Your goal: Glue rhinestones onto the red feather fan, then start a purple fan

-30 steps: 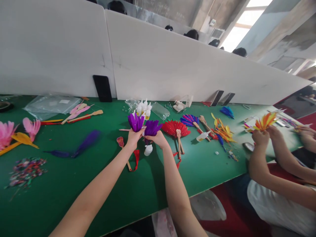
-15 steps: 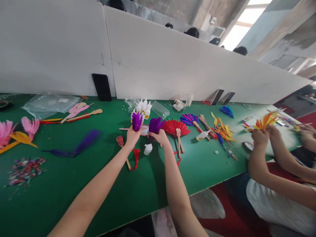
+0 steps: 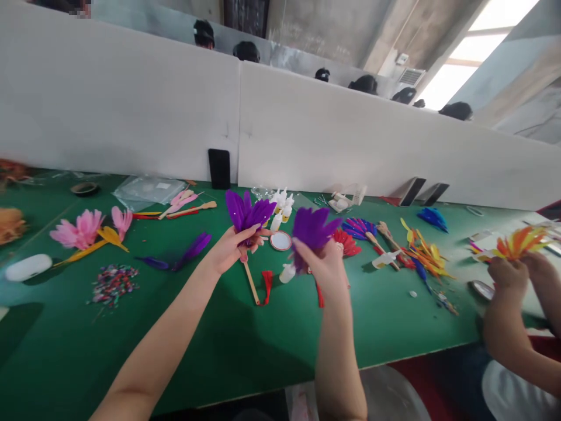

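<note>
My left hand [image 3: 230, 248] is closed round the base of a bunch of purple feathers [image 3: 248, 209], which fans upward. A second bunch of purple feathers [image 3: 313, 231] is pinched at its lower end by my right hand [image 3: 326, 260]. The two bunches are apart, both above the table. Below my left hand lies a wooden handle [image 3: 251, 285] with a red tassel [image 3: 267, 285]. Between the hands are a small round dish or mirror [image 3: 280, 240] and a white bottle [image 3: 287, 273]. Behind my right hand, a red feather fan [image 3: 348, 242] is partly hidden.
White glue bottles [image 3: 287, 206] stand behind the hands. To the left lie loose purple feathers [image 3: 193, 250], pink feathers [image 3: 83, 230] and a heap of coloured bits [image 3: 113, 285]. A black phone [image 3: 219, 168] leans on the white partition [image 3: 131, 105]. Another person's hands [image 3: 511, 272] hold orange-yellow feathers at right.
The view has swung left, bringing more of the table's left side into sight. Both hands have come up closer to the camera and farther apart, each still with its purple feathers.
</note>
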`<control>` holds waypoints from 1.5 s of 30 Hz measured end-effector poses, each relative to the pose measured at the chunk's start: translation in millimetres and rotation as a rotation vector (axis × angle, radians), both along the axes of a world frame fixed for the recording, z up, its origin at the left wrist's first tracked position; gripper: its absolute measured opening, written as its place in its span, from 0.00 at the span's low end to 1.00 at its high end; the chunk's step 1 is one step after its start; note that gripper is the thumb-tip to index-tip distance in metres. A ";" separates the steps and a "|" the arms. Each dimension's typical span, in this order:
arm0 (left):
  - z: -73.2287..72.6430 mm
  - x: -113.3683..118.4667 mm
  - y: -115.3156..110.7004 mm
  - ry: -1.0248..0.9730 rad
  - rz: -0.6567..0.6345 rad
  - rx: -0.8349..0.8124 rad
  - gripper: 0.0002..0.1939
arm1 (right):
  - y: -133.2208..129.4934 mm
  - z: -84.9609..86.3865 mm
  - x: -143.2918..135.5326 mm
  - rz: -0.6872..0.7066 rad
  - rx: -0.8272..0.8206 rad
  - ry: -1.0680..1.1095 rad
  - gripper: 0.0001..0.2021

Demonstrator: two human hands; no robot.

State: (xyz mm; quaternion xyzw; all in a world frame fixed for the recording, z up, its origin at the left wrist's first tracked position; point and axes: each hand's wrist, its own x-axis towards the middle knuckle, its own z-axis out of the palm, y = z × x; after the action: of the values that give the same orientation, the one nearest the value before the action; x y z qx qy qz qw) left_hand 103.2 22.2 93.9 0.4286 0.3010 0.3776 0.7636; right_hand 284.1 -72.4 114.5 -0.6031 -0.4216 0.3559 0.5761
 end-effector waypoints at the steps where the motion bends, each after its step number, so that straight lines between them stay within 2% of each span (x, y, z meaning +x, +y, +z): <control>1: 5.2 -7.0 -1.1 0.000 0.026 0.018 0.16 | 0.9 -6.8 -18.0 0.060 -0.041 0.012 0.18; 4: 18.3 -25.0 -1.6 -0.016 0.158 0.094 0.16 | 21.1 -40.7 -65.7 0.144 -0.128 0.000 0.19; 6: 23.9 -34.2 0.1 -0.042 0.229 0.134 0.15 | 43.6 -62.9 -88.8 0.205 -0.176 -0.008 0.18; 8: 26.6 -40.5 2.2 -0.061 0.260 0.143 0.15 | 66.7 -77.5 -106.0 0.257 -0.216 -0.032 0.16; 11: 27.1 -45.0 4.1 -0.065 0.269 0.105 0.16 | 93.7 -84.8 -124.8 0.296 -0.268 -0.121 0.11; 15: 25.5 -47.6 4.2 -0.042 0.207 0.086 0.13 | 106.5 -79.2 -137.5 0.259 -0.274 -0.273 0.07; 19: 21.4 -49.6 7.3 0.003 0.143 0.121 0.14 | 96.3 -61.0 -124.4 0.218 -0.240 -0.352 0.02; 22: 17.2 -48.0 11.0 0.046 0.157 0.162 0.13 | 83.2 -39.6 -98.1 0.208 -0.211 -0.324 0.13; 24: 13.5 -43.9 12.6 0.093 0.161 0.188 0.14 | 76.9 -25.8 -79.1 0.207 -0.142 -0.214 0.22; 28: 1.4 -26.5 12.2 0.200 0.138 0.205 0.21 | 76.2 -12.8 -53.7 0.173 0.041 -0.006 0.24; 33: -15.6 6.4 1.8 0.222 0.101 0.180 0.26 | 84.6 -22.6 -38.3 0.064 0.006 -0.050 0.24; 38: -31.5 32.7 -7.4 0.209 0.082 0.114 0.29 | 85.9 -38.8 -17.2 0.091 -0.077 -0.107 0.24; 42: -41.6 40.6 -5.2 0.184 0.069 0.104 0.17 | 87.9 -53.6 -3.5 0.104 -0.118 -0.168 0.22; 45: -45.2 43.1 -3.1 0.167 0.051 0.107 0.12 | 87.1 -61.3 1.3 0.097 -0.119 -0.197 0.20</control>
State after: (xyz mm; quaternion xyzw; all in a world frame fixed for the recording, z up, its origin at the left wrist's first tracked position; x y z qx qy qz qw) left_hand 146.3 19.1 48.7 0.4910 0.3538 0.3756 0.7019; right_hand 285.4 14.6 53.2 -0.6471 -0.4828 0.3469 0.4773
